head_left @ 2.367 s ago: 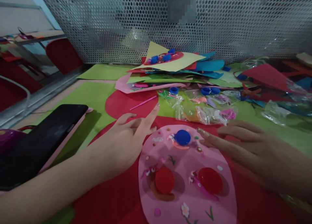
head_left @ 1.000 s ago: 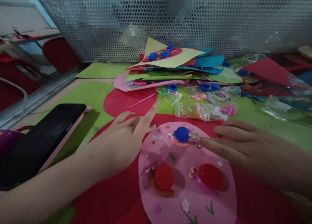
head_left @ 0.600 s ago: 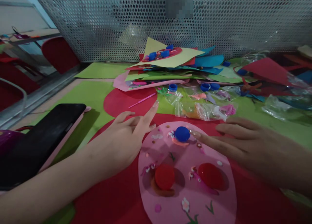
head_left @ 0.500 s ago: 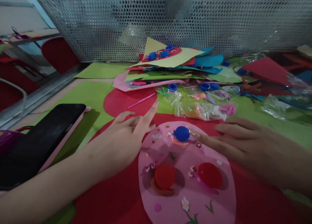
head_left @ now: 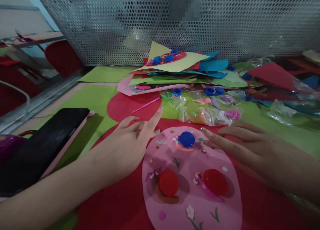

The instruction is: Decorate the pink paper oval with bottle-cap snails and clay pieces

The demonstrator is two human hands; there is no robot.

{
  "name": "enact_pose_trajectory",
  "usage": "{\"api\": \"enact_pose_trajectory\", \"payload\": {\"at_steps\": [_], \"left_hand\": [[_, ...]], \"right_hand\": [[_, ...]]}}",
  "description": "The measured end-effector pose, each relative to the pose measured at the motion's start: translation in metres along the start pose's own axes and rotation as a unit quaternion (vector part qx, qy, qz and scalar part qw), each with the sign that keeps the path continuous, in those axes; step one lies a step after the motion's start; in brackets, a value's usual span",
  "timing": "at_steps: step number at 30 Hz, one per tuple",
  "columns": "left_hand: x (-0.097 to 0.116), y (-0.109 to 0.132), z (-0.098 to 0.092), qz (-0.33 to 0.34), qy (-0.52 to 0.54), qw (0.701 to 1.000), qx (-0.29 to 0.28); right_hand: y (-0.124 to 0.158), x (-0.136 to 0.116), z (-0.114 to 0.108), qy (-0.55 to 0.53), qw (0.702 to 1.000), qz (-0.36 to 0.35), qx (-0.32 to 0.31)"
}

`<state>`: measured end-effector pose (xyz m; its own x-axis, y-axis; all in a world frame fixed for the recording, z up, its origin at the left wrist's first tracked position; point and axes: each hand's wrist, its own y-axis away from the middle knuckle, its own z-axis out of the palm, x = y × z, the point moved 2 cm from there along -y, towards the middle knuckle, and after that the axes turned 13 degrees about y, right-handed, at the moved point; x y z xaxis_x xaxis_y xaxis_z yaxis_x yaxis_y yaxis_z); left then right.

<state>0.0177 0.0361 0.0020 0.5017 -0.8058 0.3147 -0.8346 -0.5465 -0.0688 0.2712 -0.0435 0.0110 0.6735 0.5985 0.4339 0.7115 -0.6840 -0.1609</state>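
A pink oval card [head_left: 185,203] lies on red paper, decorated with clay snails, flowers, grass and dots. A blue bottle cap [head_left: 187,139] forms the shell of the top snail. Two red bottle caps [head_left: 169,183] are the shells of the lower snails. My left hand [head_left: 130,145] rests at the card's upper left edge, index finger stretched out, holding nothing. Over the upper right edge my right hand [head_left: 240,148] hovers open, its index fingertip just above a small green dot [head_left: 201,139] right of the blue cap.
A black phone [head_left: 52,143] lies at the left, and a pink stick [head_left: 146,104] beyond my left hand. Clear bags of clay [head_left: 210,114] lie behind the card. Stacked coloured papers [head_left: 180,68] stand against the perforated metal panel [head_left: 110,30].
My right index finger has lifted away from beside the blue cap, shifting right and back. A green dot now shows there. My left hand has hardly moved.
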Motion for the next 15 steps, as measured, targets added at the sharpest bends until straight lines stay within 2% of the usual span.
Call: {"api": "enact_pose_trajectory", "payload": {"at_steps": [3, 10, 15], "left_hand": [[-0.0004, 0.0001, 0.0003, 0.001, -0.005, 1.000, 0.003], [-0.0003, 0.0002, 0.0005, -0.003, 0.004, 1.000, 0.004], [-0.0005, 0.0007, 0.0004, 0.006, 0.000, 1.000, 0.005]], "right_hand": [[-0.0008, -0.0014, 0.0022, -0.010, 1.000, -0.014, -0.001], [0.0009, -0.0018, 0.0015, -0.030, 0.999, 0.012, -0.008], [-0.0055, -0.0045, -0.0042, 0.006, 0.999, -0.032, 0.019]]}}
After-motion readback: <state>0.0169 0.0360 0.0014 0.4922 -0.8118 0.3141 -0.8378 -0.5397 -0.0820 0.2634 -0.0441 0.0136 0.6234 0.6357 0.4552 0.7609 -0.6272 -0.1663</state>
